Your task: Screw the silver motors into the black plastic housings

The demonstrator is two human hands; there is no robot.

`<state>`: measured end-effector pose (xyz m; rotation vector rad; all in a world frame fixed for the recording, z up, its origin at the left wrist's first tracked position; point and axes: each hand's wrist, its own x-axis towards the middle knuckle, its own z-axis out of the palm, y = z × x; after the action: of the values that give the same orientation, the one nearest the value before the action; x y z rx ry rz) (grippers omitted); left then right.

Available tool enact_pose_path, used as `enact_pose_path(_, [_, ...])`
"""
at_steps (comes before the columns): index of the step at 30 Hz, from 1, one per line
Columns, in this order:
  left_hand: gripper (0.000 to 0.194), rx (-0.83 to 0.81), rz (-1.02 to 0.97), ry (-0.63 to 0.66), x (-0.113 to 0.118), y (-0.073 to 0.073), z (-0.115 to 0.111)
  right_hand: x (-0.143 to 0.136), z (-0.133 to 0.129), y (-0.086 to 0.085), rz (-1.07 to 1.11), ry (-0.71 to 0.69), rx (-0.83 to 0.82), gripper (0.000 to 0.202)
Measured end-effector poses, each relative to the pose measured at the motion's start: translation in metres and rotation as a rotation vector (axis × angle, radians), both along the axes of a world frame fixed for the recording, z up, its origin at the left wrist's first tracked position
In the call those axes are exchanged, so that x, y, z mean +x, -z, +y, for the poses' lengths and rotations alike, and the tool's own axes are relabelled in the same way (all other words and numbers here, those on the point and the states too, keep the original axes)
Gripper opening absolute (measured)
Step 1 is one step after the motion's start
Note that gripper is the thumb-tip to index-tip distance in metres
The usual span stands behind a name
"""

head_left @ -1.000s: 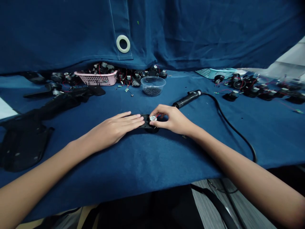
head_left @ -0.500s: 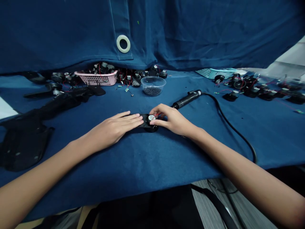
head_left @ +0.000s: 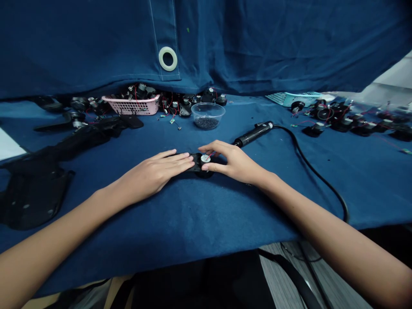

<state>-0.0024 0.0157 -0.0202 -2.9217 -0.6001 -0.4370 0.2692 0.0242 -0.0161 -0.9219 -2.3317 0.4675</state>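
A flat black part [head_left: 195, 163] lies on the blue cloth in front of me. A round silver motor [head_left: 205, 159] with red wires sits at its right end. My left hand [head_left: 161, 171] lies flat over the left portion of the black part, its fingers stretched out and hiding much of it. Around the motor, my right hand [head_left: 227, 159] curves with thumb and fingers apart; the thumb tip is at the motor's near side. Just behind my right hand lies a black electric screwdriver [head_left: 254, 134] with a cable.
A clear bowl of small dark screws [head_left: 207, 116] stands behind the hands. Farther back are a pink basket [head_left: 137, 105] of black parts and a light blue basket [head_left: 292, 98]. Wired black parts [head_left: 344, 122] lie at right, dark pieces [head_left: 35, 189] at left.
The fingers of my right hand have parted a little from the motor, with the index finger lifted off it. My left hand stays in place. The view has shifted very slightly.
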Motion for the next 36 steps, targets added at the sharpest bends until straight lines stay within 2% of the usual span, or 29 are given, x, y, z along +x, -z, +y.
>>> enact_pose_path(20, [0.046,0.107,-0.026,-0.024,0.0024,0.0014,-0.0046,-0.0025,0.0018,0.0038,-0.006,-0.010,-0.057,0.051])
enact_pose_path(36, [0.048,0.070,-0.075,0.044,0.0053,0.0009,-0.0088,-0.0055,-0.0076,0.0015,0.014,-0.046,-0.076,0.049])
